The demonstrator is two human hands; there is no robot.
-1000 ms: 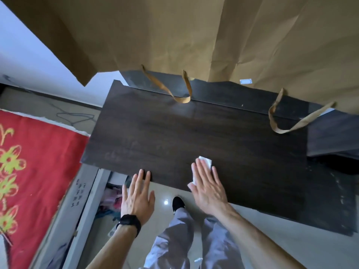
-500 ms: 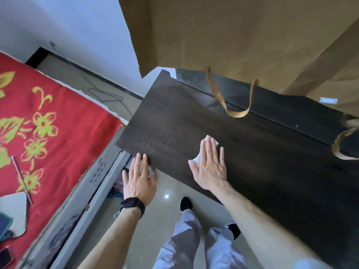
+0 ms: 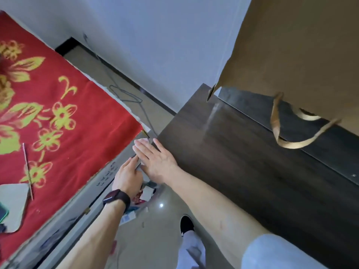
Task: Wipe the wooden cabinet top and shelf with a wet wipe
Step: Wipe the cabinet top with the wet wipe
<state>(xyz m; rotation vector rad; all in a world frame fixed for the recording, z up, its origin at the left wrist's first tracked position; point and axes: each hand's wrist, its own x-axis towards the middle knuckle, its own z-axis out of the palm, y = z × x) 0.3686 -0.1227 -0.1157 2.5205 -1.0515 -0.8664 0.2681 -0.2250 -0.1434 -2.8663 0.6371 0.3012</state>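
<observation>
The dark wooden cabinet top (image 3: 242, 162) runs from the centre to the lower right. My right hand (image 3: 155, 160) lies flat at its left corner, fingers together, pressing a white wet wipe (image 3: 142, 141) that sticks out past the fingertips over the edge. My left hand (image 3: 127, 176), with a dark watch on the wrist, rests just below and left of the right hand at the cabinet's corner; its fingertips are partly hidden under the right hand. It holds nothing that I can see.
A brown paper bag (image 3: 301, 55) with ribbon handles stands on the raised back ledge (image 3: 310, 123). A red flowered cloth (image 3: 58, 117) covers a surface on the left. Grey cables (image 3: 124, 96) lie on the floor by the white wall. My shoe (image 3: 186, 224) is below.
My right hand has slid the wipe leftward across the cabinet top to its left corner. The view has swung left. My left hand stayed at the corner, now beside the right hand.
</observation>
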